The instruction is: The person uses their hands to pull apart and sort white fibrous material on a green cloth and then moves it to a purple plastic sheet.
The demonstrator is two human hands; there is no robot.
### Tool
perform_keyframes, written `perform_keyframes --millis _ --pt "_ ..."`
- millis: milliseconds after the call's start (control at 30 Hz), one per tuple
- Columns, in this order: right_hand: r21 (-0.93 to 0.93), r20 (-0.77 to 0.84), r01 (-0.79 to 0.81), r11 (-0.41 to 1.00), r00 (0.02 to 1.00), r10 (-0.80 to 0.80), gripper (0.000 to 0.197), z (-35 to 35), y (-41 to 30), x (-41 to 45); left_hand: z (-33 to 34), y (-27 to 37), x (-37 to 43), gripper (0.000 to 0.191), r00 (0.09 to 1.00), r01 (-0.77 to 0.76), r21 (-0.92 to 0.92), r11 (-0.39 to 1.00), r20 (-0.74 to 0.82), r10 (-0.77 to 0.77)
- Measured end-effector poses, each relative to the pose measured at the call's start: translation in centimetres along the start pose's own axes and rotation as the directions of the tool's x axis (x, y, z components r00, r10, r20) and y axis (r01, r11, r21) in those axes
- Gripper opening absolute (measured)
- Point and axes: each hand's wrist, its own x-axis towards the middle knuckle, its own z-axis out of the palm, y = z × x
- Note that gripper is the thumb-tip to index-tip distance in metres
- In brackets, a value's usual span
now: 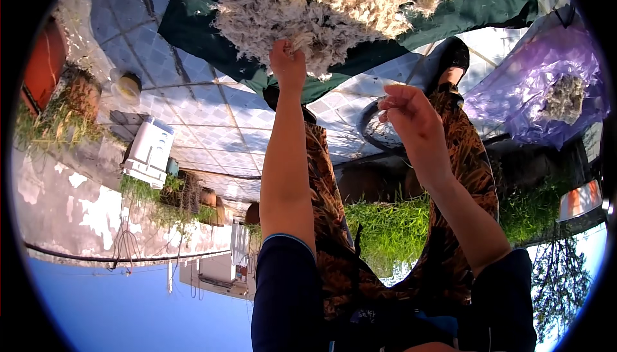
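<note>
A heap of pale, fluffy raw fibre that looks like wool (308, 9) lies spread over a dark green cloth (462, 9) on the tiled ground. My left hand (288, 65) touches the near edge of the heap, its fingers bent into the tufts; whether they grip any is hard to tell. My right hand (414, 125) hangs in the air nearer to me and to the right of the cloth, fingers curled and parted. A small pale wisp seems to show at its fingertips.
At the right lies a purple plastic bag (530, 91) with a greyish clump of fibre (565, 99) on it. A dark hoop (368, 128) is on the tiles by my right foot. Leftward are a white plastic container (150, 152), a small tub (127, 87) and a red-brown pot (46, 67).
</note>
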Motion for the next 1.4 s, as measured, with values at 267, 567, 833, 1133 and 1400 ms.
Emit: perform_keyframes --millis 267,567,833,1133,1400 --pt "0.026 -0.007 0.029 0.999 1.0 -0.029 0.024 0.1 0.1 0.2 -5.0 1.1 -0.3 0.028 0.763 0.642 -0.623 0.447 0.462 -0.452" --pt "0.034 -0.004 -0.005 0.999 1.0 0.005 0.025 0.6 0.4 1.0 -4.3 5.6 -3.2 0.029 0.764 0.64 -0.75 0.166 0.599 -0.239" --pt "-0.056 -0.117 -0.039 0.998 0.993 0.032 0.03 1.0 1.7 1.9 -5.5 15.4 -8.0 0.036 0.613 0.787 -0.609 0.1 0.79 -0.011" --pt "-0.154 -0.198 0.033 0.987 0.978 -0.064 0.015 0.2 1.3 2.3 -5.2 10.8 -7.2 0.027 0.72 0.687 -0.654 0.318 0.671 -0.175" --pt "-0.127 -0.112 0.076 0.989 0.99 -0.09 0.042 0.5 1.3 1.8 -2.1 7.4 2.0 0.055 0.989 -0.122 0.313 0.942 -0.043 0.143"
